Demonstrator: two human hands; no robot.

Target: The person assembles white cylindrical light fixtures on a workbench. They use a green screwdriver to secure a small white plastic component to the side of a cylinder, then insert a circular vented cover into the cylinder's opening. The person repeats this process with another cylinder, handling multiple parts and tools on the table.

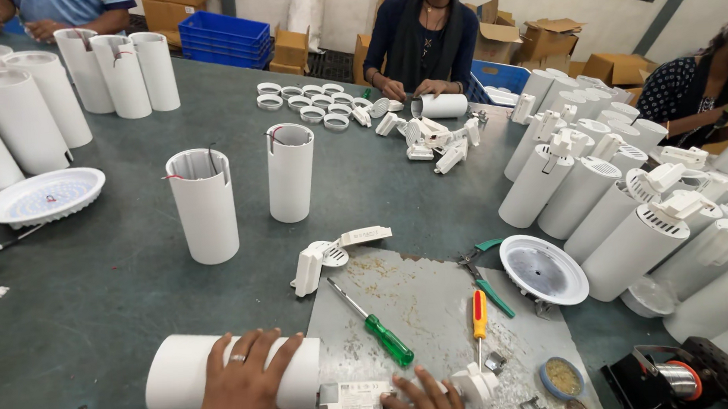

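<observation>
- The left hand [242,396] lies flat over a white cylinder housing [189,374] that rests on its side at about 7 o'clock on the green table [93,286], fingers spread across its curve and pressing it down.
- The right hand [425,406], at 6 o'clock, curls its fingers around a small white driver box [349,399] just beside the open end of the cylinder; a white bracket part [475,383] sits touching the fingertips at their 3 o'clock side.
- Both hands work over a grey metal sheet [428,299] lying on the table.
- On that sheet, at 12 o'clock from the right hand, lie a green-handled screwdriver [378,326] and a red-and-yellow screwdriver [479,318], well apart from each other.
- Green-handled pliers [484,275] lie at the sheet's 2 o'clock edge, near a round white reflector [544,268].
- Two white cylinders [205,205] stand upright at 11 o'clock from the hands.
- Many more white lamp bodies [633,209] crowd the table at 3 o'clock.
- Other people sit at the far side, at 12 and 2 o'clock.
</observation>
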